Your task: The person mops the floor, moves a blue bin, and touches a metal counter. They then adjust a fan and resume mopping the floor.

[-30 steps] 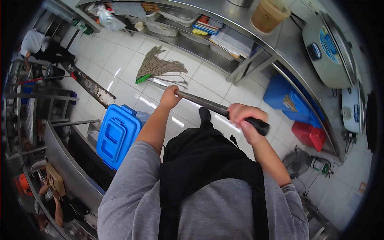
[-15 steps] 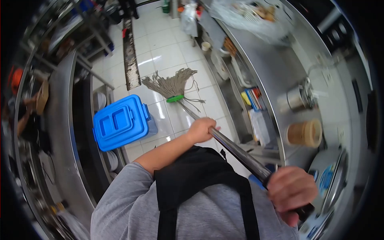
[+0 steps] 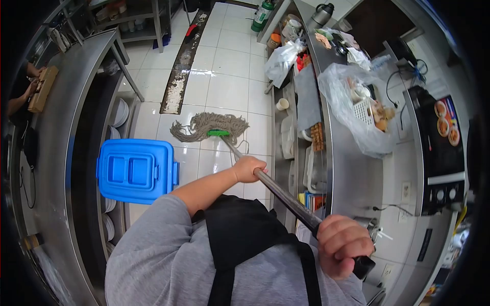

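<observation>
A mop handle (image 3: 287,198) runs diagonally from the lower right up to a green clamp (image 3: 218,133) and a grey string mop head (image 3: 212,125) lying on the white tiled floor. My left hand (image 3: 249,169) is wrapped round the middle of the handle. Near its black-tipped upper end, my right hand (image 3: 343,244) grips the handle in a fist. A blue lidded bin (image 3: 135,171) stands on the floor left of the mop, apart from its strands.
A metal counter (image 3: 56,153) with plates beneath runs along the left, where another person's hands (image 3: 33,84) hold a cardboard piece. On the right, a steel counter (image 3: 347,178) bears a plastic bag (image 3: 357,107). A rusty floor strip (image 3: 178,76) lies ahead.
The view has turned and shows more of the floor and right counter ahead. The mop strands, spread out before, are now bunched sideways around the clamp. Both hands keep their hold on the handle.
</observation>
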Available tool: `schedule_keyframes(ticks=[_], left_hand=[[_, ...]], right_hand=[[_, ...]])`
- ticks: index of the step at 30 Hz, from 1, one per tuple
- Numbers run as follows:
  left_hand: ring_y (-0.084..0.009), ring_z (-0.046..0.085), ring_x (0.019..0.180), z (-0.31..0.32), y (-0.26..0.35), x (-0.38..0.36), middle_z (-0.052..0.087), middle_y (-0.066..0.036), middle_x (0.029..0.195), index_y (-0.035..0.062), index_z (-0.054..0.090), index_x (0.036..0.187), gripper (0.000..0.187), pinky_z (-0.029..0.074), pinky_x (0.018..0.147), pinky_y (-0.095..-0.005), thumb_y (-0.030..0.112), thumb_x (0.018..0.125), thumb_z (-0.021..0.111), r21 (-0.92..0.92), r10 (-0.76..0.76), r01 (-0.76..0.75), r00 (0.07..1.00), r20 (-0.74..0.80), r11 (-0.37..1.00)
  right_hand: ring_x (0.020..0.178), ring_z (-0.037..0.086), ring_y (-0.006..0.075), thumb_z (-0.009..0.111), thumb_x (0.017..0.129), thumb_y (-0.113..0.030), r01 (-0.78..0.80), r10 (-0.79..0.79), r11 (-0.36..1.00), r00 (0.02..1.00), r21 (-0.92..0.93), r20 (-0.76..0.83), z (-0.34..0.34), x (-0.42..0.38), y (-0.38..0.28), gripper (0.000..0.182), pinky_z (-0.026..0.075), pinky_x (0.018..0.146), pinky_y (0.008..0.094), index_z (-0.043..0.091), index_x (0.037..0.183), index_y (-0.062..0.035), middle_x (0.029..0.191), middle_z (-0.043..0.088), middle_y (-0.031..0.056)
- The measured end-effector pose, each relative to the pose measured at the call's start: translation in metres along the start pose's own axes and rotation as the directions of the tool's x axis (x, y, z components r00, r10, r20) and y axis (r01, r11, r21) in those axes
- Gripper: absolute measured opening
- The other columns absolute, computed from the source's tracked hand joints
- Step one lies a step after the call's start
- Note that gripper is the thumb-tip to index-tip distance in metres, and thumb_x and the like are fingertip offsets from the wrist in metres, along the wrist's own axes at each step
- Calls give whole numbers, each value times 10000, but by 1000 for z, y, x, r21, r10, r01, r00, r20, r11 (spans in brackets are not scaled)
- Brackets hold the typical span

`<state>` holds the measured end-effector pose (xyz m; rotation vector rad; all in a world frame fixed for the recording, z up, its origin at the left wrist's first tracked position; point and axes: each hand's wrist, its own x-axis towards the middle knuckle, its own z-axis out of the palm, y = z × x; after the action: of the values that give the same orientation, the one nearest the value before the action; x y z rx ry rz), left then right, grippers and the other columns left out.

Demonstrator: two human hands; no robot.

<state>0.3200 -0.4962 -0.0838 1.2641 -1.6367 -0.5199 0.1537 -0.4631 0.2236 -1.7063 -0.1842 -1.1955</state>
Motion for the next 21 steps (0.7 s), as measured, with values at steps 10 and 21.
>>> schedule_keyframes(ticks=[10,21], left_hand=[[-364,598,824,-71,-162,165,616,-140,776,64,544,761,198,478,703,-440,211,855,637,244,-255,221,960,117,944],[-378,506,1222,-125,-293,177,502,-249,1334,46,116,1500,967,422,1019,-434,503,830,642,635,-864,589,381,328,500]], right_hand=[[488,528,232,555,813,-14,-32,32,994,999,-106,0,-75,66,192,91,470,503,378,491,748,-7,589,529,88],[509,539,232,563,740,87,52,-69,979,994,-198,-82,-184,176,442,123,458,513,319,484,734,-8,616,541,97]])
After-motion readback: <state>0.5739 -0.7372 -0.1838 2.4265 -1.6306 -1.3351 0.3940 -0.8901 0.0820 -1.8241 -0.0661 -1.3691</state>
